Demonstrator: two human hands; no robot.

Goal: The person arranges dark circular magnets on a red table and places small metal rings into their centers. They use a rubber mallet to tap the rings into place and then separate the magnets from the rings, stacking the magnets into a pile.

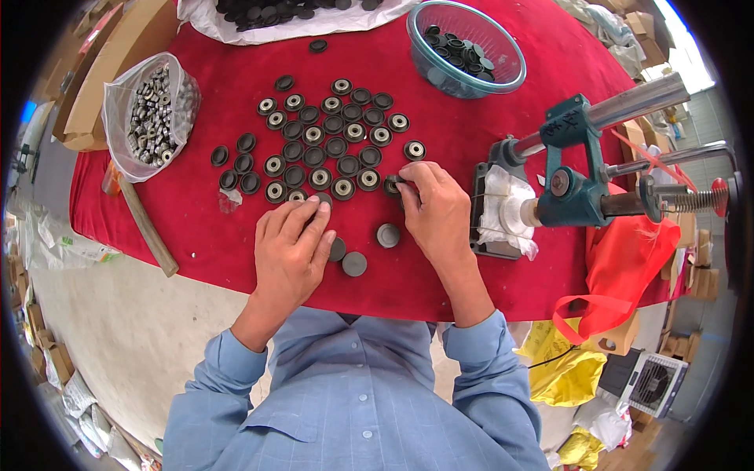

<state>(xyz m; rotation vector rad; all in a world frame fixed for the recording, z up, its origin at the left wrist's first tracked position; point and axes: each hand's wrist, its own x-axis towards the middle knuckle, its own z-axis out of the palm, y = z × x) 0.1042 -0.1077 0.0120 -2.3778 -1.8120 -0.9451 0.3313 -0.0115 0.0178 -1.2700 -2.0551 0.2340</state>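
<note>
My left hand (pixel 289 247) lies low over the table, fingers stretched out, the tips touching a black round cap (pixel 325 198) at the near edge of a cluster. With thumb and fingers, my right hand (pixel 434 210) pinches another black cap (pixel 391 186), partly hidden by the fingertips. Some caps in the cluster hold a silver ball bearing (pixel 343 188); others, like this black cap (pixel 347 166), show a hollow inside. Between my hands a grey-black disc (pixel 388 235) lies flat, and a second disc (pixel 354 264) sits nearer to me beside one partly under my left thumb.
A bag of metal bearings (pixel 157 118) and a wooden-handled hammer (pixel 148 228) are at left. A clear bowl (pixel 416 47) of black caps stands far right. The green hand press (pixel 561 180) lies right of my right hand, on the red cloth (pixel 212 251). A red bag (pixel 628 259) hangs at right.
</note>
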